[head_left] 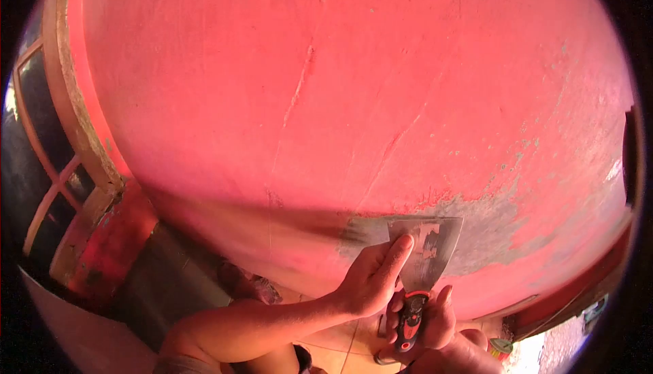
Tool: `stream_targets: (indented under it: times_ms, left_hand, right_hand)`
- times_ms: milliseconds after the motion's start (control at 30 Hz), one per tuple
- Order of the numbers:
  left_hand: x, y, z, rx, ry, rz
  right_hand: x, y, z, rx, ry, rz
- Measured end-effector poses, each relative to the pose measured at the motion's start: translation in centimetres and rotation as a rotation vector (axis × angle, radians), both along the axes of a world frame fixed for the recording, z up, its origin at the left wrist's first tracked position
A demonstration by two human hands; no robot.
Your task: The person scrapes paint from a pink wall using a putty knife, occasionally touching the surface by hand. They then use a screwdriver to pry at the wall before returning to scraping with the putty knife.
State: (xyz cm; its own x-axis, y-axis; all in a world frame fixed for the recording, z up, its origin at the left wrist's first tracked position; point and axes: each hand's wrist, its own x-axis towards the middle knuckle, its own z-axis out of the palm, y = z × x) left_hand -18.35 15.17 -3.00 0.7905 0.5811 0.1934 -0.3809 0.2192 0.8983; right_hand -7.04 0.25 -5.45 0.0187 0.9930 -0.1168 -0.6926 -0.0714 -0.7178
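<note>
A putty knife (445, 245) with a wide metal blade and a black-and-red handle is held upright in front of the wall. Its handle lies in my right hand (439, 323), the fingers curled round one side and the thumb up along the other. My left hand (371, 275) reaches across from the left, its thumb against the blade's left edge and its other fingers mostly hidden. Pinkish residue sticks to the blade. Behind it, the red wall (272, 102) has a bare grey patch (486, 228) with ragged paint edges.
Long cracks and small chips run over the wall. On the left is a window frame (92, 139) with panes, above a red ledge (112, 248). Tiled floor (326, 340) shows below. A small can (502, 347) stands at the lower right.
</note>
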Motion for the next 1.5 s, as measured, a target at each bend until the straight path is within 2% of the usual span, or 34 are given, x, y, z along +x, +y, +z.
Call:
stream_targets:
  times_ms: [33,67,167,200,300,333,433,467,500,567,600,667,733,800,1067,1167,1200,1333,1500]
  left_hand:
    - [-0.1,-0.1,0.1,0.025,-0.026,0.013]
    - [-0.3,-0.4,0.1,-0.048,-0.008,-0.063]
    - [-0.9,-1.1,0.2,-0.063,0.019,-0.124]
    - [-1.0,-1.1,0.0,-0.040,-0.010,-0.113]
    - [-1.6,-1.2,0.3,-0.056,-0.040,-0.069]
    - [-1.5,-0.7,-0.2,0.096,-0.074,-0.011]
    - [-3.2,-1.3,1.5,-0.162,-0.044,-0.155]
    - [-3.5,-0.9,1.3,-0.177,-0.005,-0.186]
    - [-3.6,-0.7,1.4,-0.164,0.023,-0.144]
    - [-3.9,-0.6,1.8,-0.135,0.091,-0.062]
    - [-4.2,-0.6,2.5,-0.201,0.126,-0.070]
    - [-3.5,0.1,1.0,-0.089,0.079,-0.012]
    - [-3.3,0.7,0.0,0.083,0.079,0.051]
    - [-2.8,0.4,0.4,0.018,0.058,0.121]
    - [-2.8,-0.2,2.8,-0.265,0.199,0.164]
    - [-2.0,-0.4,3.1,-0.272,0.160,0.204]
    - [-2.2,-0.5,3.2,-0.329,0.189,0.190]
    - [-3.0,0.0,2.6,-0.281,0.214,0.079]
    - [-2.5,0.6,0.3,-0.380,0.151,0.024]
  right_hand:
    - [-0.2,0.5,1.1,0.039,-0.009,0.002]
    - [-0.6,0.4,2.1,-0.097,-0.240,-0.070]
    - [0.7,0.5,1.8,-0.021,-0.351,0.017]
    - [-0.2,0.6,2.8,-0.092,-0.244,-0.028]
    - [-0.7,1.1,4.8,-0.172,-0.213,0.011]
    - [-0.8,1.5,5.3,-0.137,-0.138,0.041]
    - [-2.3,2.9,6.8,-0.125,-0.176,-0.039]
    - [-3.1,3.1,6.9,-0.105,-0.112,-0.065]
    - [-3.4,3.4,6.3,-0.062,-0.082,-0.098]
    - [-3.2,3.6,5.8,-0.058,-0.013,-0.023]
    - [-3.3,3.7,5.3,-0.051,-0.062,-0.039]
    - [-3.2,3.9,4.4,-0.034,-0.157,-0.071]
    - [-2.9,4.0,4.8,0.003,-0.307,-0.006]
    - [-2.2,4.4,4.6,0.054,-0.410,0.066]
    - [-3.0,5.1,3.7,-0.038,-0.166,0.058]
    - [-2.3,4.7,3.3,-0.053,-0.059,0.084]
    - [-2.4,4.6,3.2,-0.057,-0.021,0.078]
    - [-3.3,4.2,3.4,-0.101,0.145,0.057]
    - [-4.2,4.5,3.7,-0.090,-0.135,0.006]
